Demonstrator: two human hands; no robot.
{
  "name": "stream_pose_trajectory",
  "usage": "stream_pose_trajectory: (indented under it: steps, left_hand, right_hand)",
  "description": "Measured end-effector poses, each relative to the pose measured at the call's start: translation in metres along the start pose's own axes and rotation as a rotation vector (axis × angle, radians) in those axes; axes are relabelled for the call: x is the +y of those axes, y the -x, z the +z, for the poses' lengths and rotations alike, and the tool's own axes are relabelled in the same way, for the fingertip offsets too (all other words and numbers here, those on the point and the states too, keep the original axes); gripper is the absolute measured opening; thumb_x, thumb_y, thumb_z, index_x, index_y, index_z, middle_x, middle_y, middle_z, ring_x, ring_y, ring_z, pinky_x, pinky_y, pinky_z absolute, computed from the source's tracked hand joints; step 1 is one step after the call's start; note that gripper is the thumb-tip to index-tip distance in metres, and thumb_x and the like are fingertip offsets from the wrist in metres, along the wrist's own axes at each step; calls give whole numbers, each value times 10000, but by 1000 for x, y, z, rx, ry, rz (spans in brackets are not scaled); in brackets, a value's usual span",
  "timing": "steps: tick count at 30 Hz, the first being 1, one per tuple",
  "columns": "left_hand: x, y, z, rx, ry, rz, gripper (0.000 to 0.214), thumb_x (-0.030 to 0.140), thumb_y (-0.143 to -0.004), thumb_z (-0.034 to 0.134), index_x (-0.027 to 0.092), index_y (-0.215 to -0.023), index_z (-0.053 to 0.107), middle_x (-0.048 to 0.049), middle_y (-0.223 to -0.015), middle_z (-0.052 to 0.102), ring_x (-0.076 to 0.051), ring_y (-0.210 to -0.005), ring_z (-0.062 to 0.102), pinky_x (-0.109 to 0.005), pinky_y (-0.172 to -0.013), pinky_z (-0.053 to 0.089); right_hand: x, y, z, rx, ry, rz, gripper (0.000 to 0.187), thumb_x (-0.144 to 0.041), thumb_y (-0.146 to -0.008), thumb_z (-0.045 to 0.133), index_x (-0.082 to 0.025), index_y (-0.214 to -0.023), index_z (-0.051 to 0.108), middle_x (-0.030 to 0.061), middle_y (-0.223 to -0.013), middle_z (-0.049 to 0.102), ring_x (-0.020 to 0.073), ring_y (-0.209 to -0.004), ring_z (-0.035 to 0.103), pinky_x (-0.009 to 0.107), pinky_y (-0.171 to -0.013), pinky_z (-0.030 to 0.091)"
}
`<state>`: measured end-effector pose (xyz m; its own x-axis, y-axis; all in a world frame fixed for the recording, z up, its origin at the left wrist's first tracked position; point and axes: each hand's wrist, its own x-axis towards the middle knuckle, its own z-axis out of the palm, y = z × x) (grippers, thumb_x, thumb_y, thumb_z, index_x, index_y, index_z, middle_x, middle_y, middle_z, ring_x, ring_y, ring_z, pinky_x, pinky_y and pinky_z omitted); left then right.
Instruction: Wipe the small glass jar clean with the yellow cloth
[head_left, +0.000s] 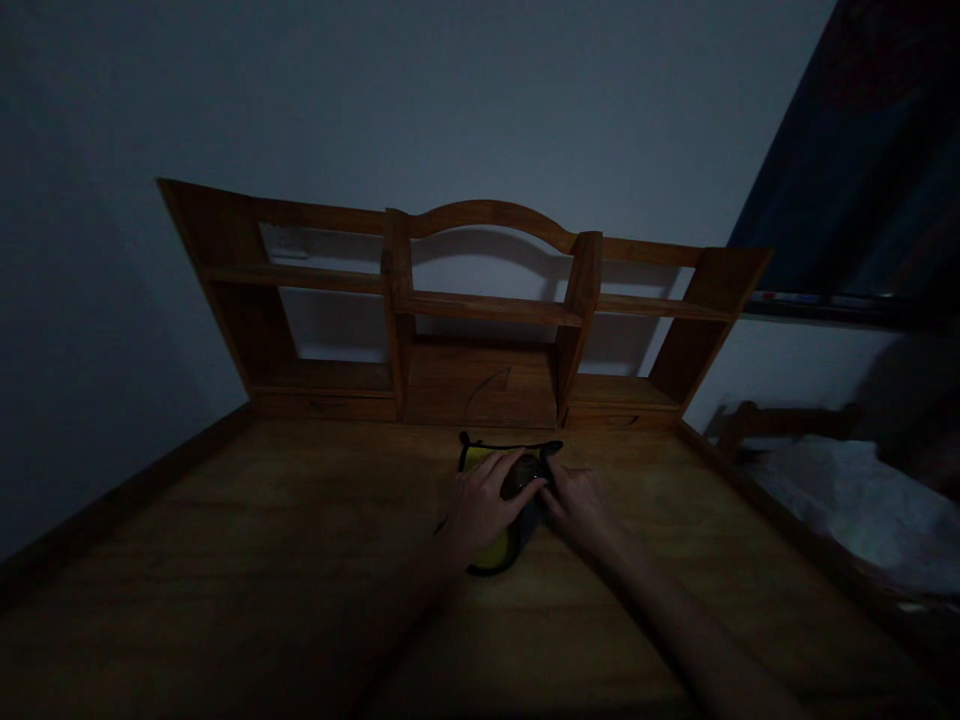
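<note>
A yellow-green flat piece with black edging [493, 553] lies on the desk in front of me, perhaps a cloth or a pouch; the dim light hides its exact kind. Over its middle, my left hand [484, 500] curls its fingers and thumb around a small, dark, shiny object [523, 474]. Just to the right, my right hand [574, 492] is closed on the black-edged right side of the piece, fingertips close to the dark object. Both hands cover much of the piece, and its upper edge with dark corners shows beyond them.
The wooden desk top [300, 530] spreads around my hands. At its back stands a wooden shelf unit [491, 312] with small drawers, against a pale wall [465, 110]. Beyond the right edge are a wooden chair back [795, 420] and a whitish crumpled bundle [855, 500].
</note>
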<state>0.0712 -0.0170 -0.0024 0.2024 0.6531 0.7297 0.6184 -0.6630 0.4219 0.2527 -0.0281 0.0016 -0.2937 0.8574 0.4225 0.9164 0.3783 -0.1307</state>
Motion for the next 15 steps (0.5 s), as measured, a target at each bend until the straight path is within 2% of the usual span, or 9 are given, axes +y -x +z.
stream_pose_trajectory:
  steps: [3,6,11,13,15]
  left_hand:
    - [1,0,-2,17,50,-47,428,468,-847,607,251,-1214,566,-42,-1106,685,-197,-977,661,-328,-872,524]
    - [3,-1,-9,13,106,-29,469,437,-831,624,236,-1242,523,-61,-1148,666,-211,-1031,644,-354,-907,516]
    - [8,-3,-13,-83,229,-3,656,426,-805,650,239,-1376,385,-88,-1317,560,-227,-1207,545,-392,-1009,462]
    - [9,-3,-9,-72,266,-28,625,416,-820,639,239,-1369,396,-86,-1324,552,-218,-1226,527,-385,-1026,448]
    - [9,-4,-3,-54,291,-78,535,428,-823,635,232,-1295,475,-83,-1252,597,-217,-1164,568,-373,-983,477]
  right_hand:
    - [-3,1,-2,29,14,29,387,-260,-897,499,-128,-1259,532,136,-868,726,253,-731,679,291,-648,430]
    - [-4,0,0,68,-93,101,377,-228,-873,507,-121,-1230,569,141,-876,728,265,-741,681,300,-646,440]
    - [-8,-6,8,204,-555,245,292,-330,-921,462,-146,-964,685,113,-874,728,242,-772,680,288,-658,475]
    - [-9,-8,12,241,-714,289,333,-385,-924,461,-147,-863,685,95,-831,720,230,-756,669,281,-646,483]
    - [-9,-10,18,258,-826,327,356,-420,-912,476,-140,-809,671,86,-802,710,221,-736,656,274,-619,485]
